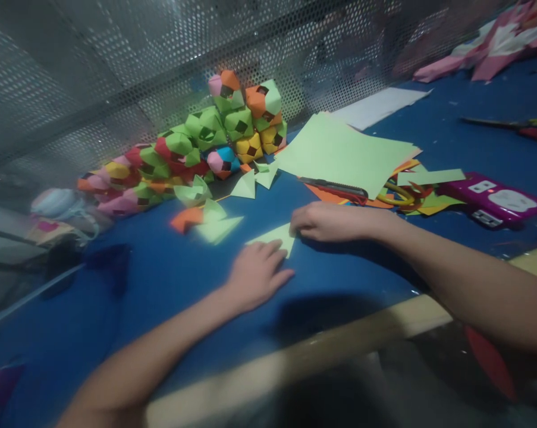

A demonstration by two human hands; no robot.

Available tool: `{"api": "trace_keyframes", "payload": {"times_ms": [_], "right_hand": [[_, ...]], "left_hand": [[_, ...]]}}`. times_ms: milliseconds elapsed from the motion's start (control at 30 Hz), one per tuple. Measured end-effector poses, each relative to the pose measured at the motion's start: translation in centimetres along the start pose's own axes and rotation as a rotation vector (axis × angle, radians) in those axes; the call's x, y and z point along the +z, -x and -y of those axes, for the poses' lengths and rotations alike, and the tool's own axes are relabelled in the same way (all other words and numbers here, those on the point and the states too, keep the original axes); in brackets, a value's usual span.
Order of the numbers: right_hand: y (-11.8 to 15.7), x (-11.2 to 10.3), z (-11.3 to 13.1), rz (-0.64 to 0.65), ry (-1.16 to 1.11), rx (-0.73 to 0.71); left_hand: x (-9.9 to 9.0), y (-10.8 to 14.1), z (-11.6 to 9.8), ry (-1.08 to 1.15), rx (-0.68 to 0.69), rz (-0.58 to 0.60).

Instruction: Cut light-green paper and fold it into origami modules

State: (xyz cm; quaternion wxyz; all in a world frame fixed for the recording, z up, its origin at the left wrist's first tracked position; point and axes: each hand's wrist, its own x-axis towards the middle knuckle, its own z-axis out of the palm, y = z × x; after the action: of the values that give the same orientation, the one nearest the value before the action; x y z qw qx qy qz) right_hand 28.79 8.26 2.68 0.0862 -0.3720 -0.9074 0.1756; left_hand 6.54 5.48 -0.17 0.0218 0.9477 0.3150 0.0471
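Note:
A small folded piece of light green paper (278,235) lies on the blue tabletop in front of me. My left hand (257,274) rests flat on its near left side, fingers stretched out. At the paper's right corner, my right hand (317,222) has its fingers curled and pressed together on the edge; the fingertips are partly hidden. To the left are loose folded light green pieces (219,229) and an orange folded piece (187,220), slightly blurred. Just beyond my right hand is a red-handled utility knife (335,189), beside a stack of light green sheets (344,148).
Colourful origami balls (206,128) are piled against a perforated metal panel (322,53). Yellow-handled scissors (397,193) lie among paper scraps by a purple power strip (495,199). Pink and white folded paper (495,47) sits far right. A pale wooden edge (339,339) borders the table.

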Motion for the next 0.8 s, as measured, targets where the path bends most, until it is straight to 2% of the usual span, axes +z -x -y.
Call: {"api": "trace_keyframes", "payload": {"times_ms": [133, 200, 267, 333, 533, 667, 800], "right_hand": [[-1.3, 2.0, 0.9, -0.215, -0.002, -0.053], [-1.8, 3.0, 1.4, -0.193, -0.028, -0.076], [-1.9, 3.4, 1.4, -0.117, -0.026, -0.052], [-1.6, 2.8, 0.7, -0.053, 0.003, 0.019], [0.2, -0.2, -2.1, 0.021, -0.001, 0.318], [0.6, -0.9, -2.3, 0.022, -0.016, 0.354], [0.4, -0.9, -1.6, -0.089, 0.034, 0.322]], "left_hand": [[-0.1, -0.2, -0.1, -0.038, 0.000, 0.036], [-0.2, -0.3, -0.2, -0.047, 0.001, 0.042], [-0.4, -0.3, -0.3, -0.055, 0.001, 0.053], [-0.4, -0.3, -0.3, -0.064, -0.003, 0.069], [-0.4, -0.3, -0.3, -0.062, -0.012, 0.081], [-0.1, -0.1, -0.1, -0.024, -0.028, 0.043], [0.1, -0.1, 0.1, -0.002, -0.063, 0.017]]}}
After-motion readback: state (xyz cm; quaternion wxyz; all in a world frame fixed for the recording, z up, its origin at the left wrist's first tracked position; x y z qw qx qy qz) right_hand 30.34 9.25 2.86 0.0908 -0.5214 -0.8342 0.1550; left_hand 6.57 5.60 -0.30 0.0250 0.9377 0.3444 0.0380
